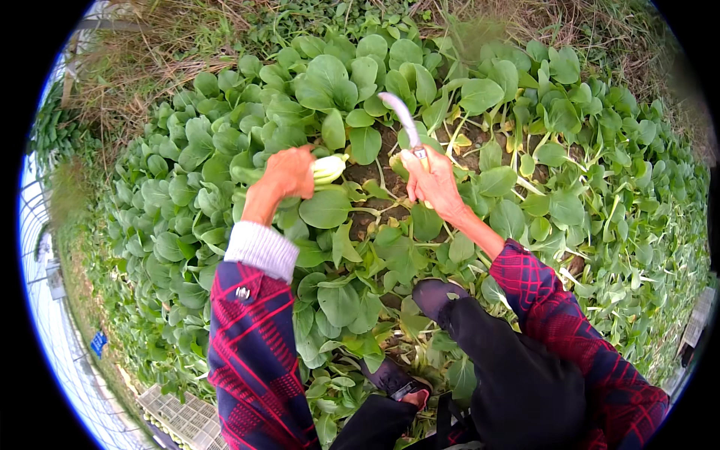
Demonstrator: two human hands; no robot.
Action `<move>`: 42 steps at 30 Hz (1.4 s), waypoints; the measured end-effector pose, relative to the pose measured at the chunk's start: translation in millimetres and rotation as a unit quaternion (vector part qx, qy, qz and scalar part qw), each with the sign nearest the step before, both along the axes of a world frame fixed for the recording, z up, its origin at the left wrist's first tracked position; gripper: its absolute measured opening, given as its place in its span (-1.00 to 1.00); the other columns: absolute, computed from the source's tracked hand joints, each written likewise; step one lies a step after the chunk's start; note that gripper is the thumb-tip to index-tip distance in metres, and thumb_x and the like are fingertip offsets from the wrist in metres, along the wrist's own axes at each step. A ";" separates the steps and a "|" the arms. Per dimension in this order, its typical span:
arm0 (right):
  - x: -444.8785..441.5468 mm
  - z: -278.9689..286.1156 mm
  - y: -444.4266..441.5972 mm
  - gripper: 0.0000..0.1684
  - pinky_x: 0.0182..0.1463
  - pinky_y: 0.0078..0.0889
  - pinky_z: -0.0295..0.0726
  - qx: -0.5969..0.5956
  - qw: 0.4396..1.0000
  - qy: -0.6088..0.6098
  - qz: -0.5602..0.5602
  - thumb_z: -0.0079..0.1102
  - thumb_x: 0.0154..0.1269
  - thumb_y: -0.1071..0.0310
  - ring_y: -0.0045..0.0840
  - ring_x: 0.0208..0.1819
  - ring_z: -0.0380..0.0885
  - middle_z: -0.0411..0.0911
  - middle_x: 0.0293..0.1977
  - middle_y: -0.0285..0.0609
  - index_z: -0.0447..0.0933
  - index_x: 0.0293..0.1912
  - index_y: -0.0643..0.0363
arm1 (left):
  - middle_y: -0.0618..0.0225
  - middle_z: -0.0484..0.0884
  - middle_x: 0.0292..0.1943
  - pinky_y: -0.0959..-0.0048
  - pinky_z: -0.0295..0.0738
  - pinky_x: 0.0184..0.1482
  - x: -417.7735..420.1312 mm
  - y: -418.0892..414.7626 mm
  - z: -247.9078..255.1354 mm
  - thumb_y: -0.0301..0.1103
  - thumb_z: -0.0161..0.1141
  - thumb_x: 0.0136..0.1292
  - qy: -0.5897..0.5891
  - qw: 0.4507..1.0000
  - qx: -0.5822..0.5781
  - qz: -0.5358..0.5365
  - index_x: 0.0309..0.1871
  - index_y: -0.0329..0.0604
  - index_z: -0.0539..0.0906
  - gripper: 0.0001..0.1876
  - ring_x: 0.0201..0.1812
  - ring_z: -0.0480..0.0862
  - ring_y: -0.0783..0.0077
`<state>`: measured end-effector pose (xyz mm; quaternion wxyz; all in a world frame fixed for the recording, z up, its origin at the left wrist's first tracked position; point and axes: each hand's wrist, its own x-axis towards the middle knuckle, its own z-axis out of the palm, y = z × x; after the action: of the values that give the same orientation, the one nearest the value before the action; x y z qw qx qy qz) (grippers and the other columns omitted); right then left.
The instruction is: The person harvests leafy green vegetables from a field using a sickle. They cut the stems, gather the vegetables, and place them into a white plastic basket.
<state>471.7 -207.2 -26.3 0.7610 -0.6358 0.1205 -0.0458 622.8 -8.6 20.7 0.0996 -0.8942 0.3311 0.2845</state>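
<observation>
My left hand (288, 173) is closed around a head of leafy greens, and its pale cut base (329, 169) points right, towards the knife. In my right hand (433, 181) is the handle of a curved knife (404, 118), its blade pointing up and away from me, clear of the greens I hold. Between my hands lie bare soil and loose leaves (365, 219). Dense leafy green plants (214, 146) stand beyond and to the left of my left hand. The handle is mostly covered by my fingers.
My shoes (436, 298) are among the plants. A light plastic crate (185, 416) lies at the lower left, and another crate-like thing (697, 318) is at the right edge. Dry grass (185, 34) borders the bed. A small blue sign (98, 342) bearing writing stands at the far left.
</observation>
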 end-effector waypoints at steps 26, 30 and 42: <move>90.3 -91.5 70.1 -0.55 -0.53 -0.28 0.50 -0.177 0.928 0.197 0.260 -0.20 0.35 0.14 -0.31 -0.72 0.47 0.41 -0.49 0.09 0.26 -0.29 0.46 | 0.29 0.60 -0.21 0.28 0.48 -0.07 -20.7 73.3 -29.6 -0.39 0.31 -0.40 0.017 0.981 -0.109 0.161 -0.09 0.04 0.54 -0.42 -0.13 0.58 0.16; 95.8 -104.8 68.1 -0.58 -0.48 -0.25 0.51 -0.273 0.924 0.144 0.226 -0.14 0.31 0.18 -0.25 -0.65 0.52 0.46 -0.48 0.14 0.33 -0.37 0.46 | 0.28 0.61 -0.22 0.28 0.47 -0.06 -19.3 62.6 -24.5 -0.39 0.31 -0.41 0.018 0.981 -0.109 0.159 -0.12 0.01 0.55 -0.44 -0.13 0.58 0.15; 0.1 -31.6 -0.7 -0.61 -0.72 -0.64 0.34 -0.141 0.983 0.102 0.063 0.08 0.25 0.13 -0.69 -0.75 0.36 0.30 -0.66 -0.35 0.33 -0.46 0.28 | 0.23 0.45 0.13 0.40 0.47 -0.09 -62.4 38.3 33.4 -0.57 0.21 -0.33 -0.026 0.946 -0.308 0.092 -0.13 -0.19 0.55 -0.50 -0.07 0.59 0.21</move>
<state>471.8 -208.0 -57.8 0.6489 -0.7442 0.1500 0.0507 560.4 29.7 54.1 -0.1992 -0.9148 0.3161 0.1531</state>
